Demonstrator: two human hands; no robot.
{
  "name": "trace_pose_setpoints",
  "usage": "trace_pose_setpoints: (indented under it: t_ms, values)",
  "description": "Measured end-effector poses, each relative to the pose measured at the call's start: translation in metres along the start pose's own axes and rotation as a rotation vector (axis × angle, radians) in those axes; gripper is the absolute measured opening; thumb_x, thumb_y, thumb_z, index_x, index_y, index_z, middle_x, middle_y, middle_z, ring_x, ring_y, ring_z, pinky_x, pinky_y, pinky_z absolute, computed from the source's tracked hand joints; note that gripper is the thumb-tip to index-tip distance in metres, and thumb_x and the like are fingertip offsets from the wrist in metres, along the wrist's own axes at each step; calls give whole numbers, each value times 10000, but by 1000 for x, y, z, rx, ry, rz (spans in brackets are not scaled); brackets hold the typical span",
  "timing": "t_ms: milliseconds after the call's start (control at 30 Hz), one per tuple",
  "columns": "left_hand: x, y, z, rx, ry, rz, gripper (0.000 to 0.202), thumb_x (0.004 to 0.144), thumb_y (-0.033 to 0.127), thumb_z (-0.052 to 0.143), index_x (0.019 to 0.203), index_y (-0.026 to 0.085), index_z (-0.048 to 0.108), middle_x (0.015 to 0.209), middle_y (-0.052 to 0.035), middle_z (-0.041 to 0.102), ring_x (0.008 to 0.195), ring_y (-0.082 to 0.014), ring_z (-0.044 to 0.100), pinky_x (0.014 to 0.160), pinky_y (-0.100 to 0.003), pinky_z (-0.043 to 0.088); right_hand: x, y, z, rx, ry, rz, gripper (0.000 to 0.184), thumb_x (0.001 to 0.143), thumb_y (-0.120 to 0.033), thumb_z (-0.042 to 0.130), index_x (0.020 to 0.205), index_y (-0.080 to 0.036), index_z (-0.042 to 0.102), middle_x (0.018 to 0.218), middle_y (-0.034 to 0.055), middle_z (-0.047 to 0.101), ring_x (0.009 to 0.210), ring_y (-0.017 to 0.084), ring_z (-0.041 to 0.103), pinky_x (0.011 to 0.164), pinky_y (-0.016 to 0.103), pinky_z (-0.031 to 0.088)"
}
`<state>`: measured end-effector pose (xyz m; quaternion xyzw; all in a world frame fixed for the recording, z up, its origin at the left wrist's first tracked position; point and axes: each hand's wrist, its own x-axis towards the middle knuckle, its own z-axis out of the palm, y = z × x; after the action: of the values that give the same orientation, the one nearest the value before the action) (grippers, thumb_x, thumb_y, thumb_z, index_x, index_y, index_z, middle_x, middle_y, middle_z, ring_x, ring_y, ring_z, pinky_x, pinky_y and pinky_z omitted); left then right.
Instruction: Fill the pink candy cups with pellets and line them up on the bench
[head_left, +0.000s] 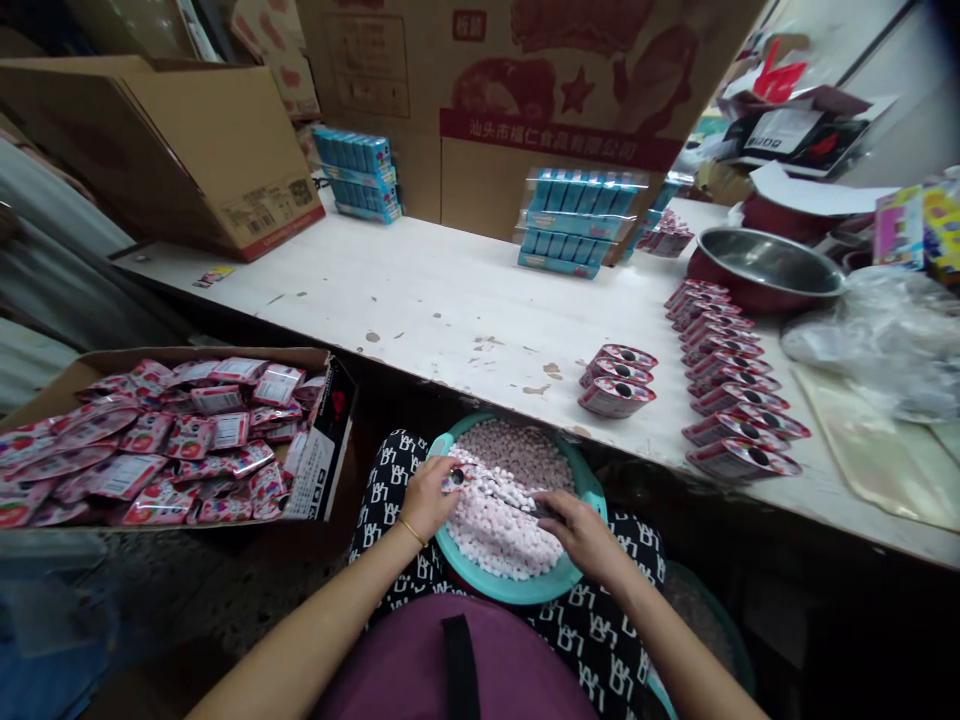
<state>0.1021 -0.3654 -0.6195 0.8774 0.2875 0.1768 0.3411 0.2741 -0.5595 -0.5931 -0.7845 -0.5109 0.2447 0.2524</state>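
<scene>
A teal basin (525, 588) full of small pink and white candies (501, 500) rests on my lap. My left hand (426, 497) is closed on a small packet at the basin's left rim. My right hand (581, 530) lies over the candies, fingers closed round a thin dark tool I cannot make out. Above the basin, several filled red packets (616, 380) lie in a stack on the white table (420, 300).
A long row of the same red packets (731, 385) runs down the table's right side beside a steel bowl (765, 265). A cardboard box of strawberry-print packets (172, 440) stands at my left. Blue wrapped packs (574, 225), big cartons and plastic bags line the back and right.
</scene>
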Motion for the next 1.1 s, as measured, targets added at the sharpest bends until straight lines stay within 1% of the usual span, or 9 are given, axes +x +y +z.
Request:
trace_pose_setpoints:
  t_ms: [100,200,367,467,567,700,867,967,1100]
  values:
    - [-1,12,14,42,-66,36,401,632,81,559,1008,222,558,1033,-43,567,998,-210,489,887,-363,380,-1,-37,-23,-304,-51,13,294,815,-218,448,1089,-227,554,932,55,590,879,178,556,729,268,405]
    - [-3,19,23,58,-102,36,414,641,95,558,1032,231,546,1035,-41,560,1007,-210,480,885,-366,374,3,-64,-28,-574,-80,7,244,803,-171,446,995,-221,587,846,55,588,775,168,563,621,246,372]
    - [-4,16,27,73,-113,33,396,633,90,550,1008,221,552,1020,-41,561,1005,-210,481,873,-358,383,5,-81,-32,-716,-66,-67,242,793,-96,387,879,-176,598,806,74,587,729,170,548,601,267,345]
    - [-4,13,24,49,-85,43,393,626,71,539,998,196,558,1006,-51,568,983,-208,490,867,-352,391,0,-74,-42,-689,-30,-76,223,796,-129,417,927,-175,592,829,73,586,763,172,547,630,269,358]
    - [-3,15,21,12,-78,77,410,623,58,535,1008,198,558,1009,-49,573,978,-205,493,871,-348,393,-2,-56,-47,-552,80,0,257,798,-211,454,1034,-205,556,900,48,585,830,177,555,661,265,383]
    - [1,17,22,-34,-99,45,423,610,42,551,996,215,567,1003,-36,588,991,-206,500,880,-359,394,5,-40,-34,-250,186,42,184,791,-280,488,943,-221,575,875,19,593,810,162,558,702,260,401]
    - [7,6,23,-354,-101,-84,367,614,88,614,964,189,566,949,-30,613,911,-173,563,839,-323,443,14,-43,-16,-92,259,-29,167,784,-265,500,920,-214,581,833,21,584,754,157,553,684,261,407]
    - [7,7,26,-500,-96,-64,362,601,101,636,949,165,566,920,-34,615,868,-159,579,803,-293,456,18,-42,-14,-25,304,-47,152,781,-259,505,899,-203,585,836,27,587,751,154,557,697,265,423]
    - [8,24,33,-562,-142,-40,324,601,117,634,918,153,575,878,-39,628,820,-168,585,774,-309,467,24,-43,-11,-48,257,-106,223,775,-261,536,990,-226,581,1077,47,578,981,186,530,828,309,424]
